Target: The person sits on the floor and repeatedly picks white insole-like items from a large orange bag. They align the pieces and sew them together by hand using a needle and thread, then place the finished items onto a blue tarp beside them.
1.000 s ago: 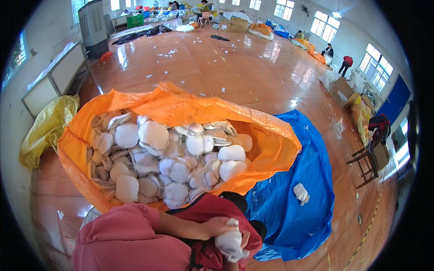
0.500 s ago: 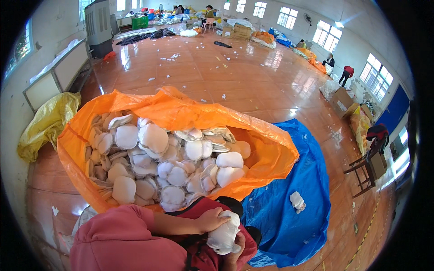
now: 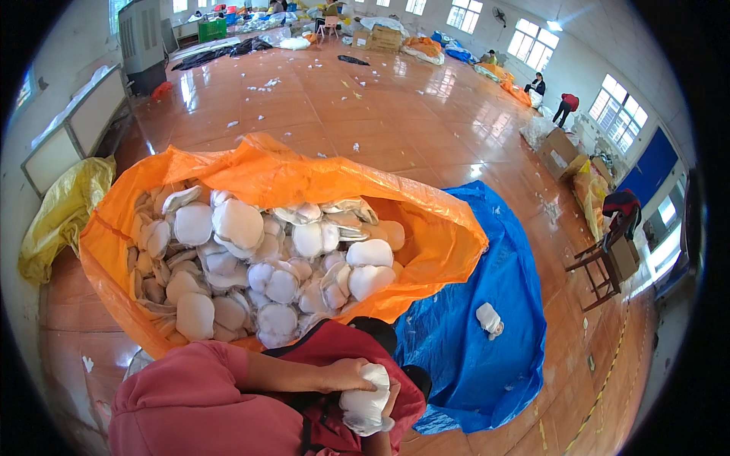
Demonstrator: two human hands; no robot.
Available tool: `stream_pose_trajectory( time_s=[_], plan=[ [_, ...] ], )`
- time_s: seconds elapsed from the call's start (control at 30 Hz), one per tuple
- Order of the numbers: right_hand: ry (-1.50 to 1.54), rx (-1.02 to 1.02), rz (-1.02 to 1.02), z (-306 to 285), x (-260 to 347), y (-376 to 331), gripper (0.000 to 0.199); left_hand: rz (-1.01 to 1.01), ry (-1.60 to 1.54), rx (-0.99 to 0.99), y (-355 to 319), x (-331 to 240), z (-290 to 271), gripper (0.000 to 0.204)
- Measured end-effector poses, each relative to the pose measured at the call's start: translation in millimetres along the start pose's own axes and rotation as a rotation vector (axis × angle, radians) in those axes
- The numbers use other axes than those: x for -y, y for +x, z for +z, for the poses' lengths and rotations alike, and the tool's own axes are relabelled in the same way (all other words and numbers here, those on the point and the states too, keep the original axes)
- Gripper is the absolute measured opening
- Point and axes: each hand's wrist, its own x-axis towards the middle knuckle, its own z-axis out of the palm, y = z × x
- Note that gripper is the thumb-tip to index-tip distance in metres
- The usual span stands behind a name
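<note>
Over my lap I hold a small stack of soft white pads [image 3: 363,406] between both hands. My left hand [image 3: 351,375] grips its upper side, fingers bent over the top edge. My right hand [image 3: 390,404] is closed around the right side, its fingers partly hidden by the stack. In front of me a big orange woven sack [image 3: 304,178] lies wide open, full of loose white rounded pads [image 3: 194,315]. To the right, a small white bundle [image 3: 490,320] lies apart on a blue plastic sheet [image 3: 464,372].
A yellow sack [image 3: 68,216] lies by the left wall, near a white-panelled bench [image 3: 84,121]. A wooden chair [image 3: 604,266] and cardboard boxes [image 3: 561,154] stand to the right. Scraps litter the shiny tiled floor [image 3: 319,114]; several people work among sacks farther off.
The whole view has shifted slightly, so the scene sits higher and more to the left. The pads have turned a little in my hands, and my right thumb no longer shows below them.
</note>
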Motion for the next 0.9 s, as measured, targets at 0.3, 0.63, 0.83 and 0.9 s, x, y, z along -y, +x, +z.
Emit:
stream_pose_trajectory(
  time_s=[0.3, 0.63, 0.83, 0.9],
  plan=[
    [-0.052, 0.010, 0.007, -21, 2, 3, 0.042, 0.286, 0.320, -0.093, -5, 12, 18, 0.043],
    [-0.248, -0.005, -0.287, -12, 3, 4, 0.037, 0.204, 0.027, -0.173, -9, 8, -2, 0.045],
    [-0.550, -0.036, -0.574, 34, 4, -13, 0.061, 0.247, 0.112, -0.180, -9, 7, 0, 0.057],
    [-0.450, -0.062, -0.486, 21, 2, -9, 0.060, 0.260, 0.203, -0.158, -6, 3, 1, 0.058]
  ],
)
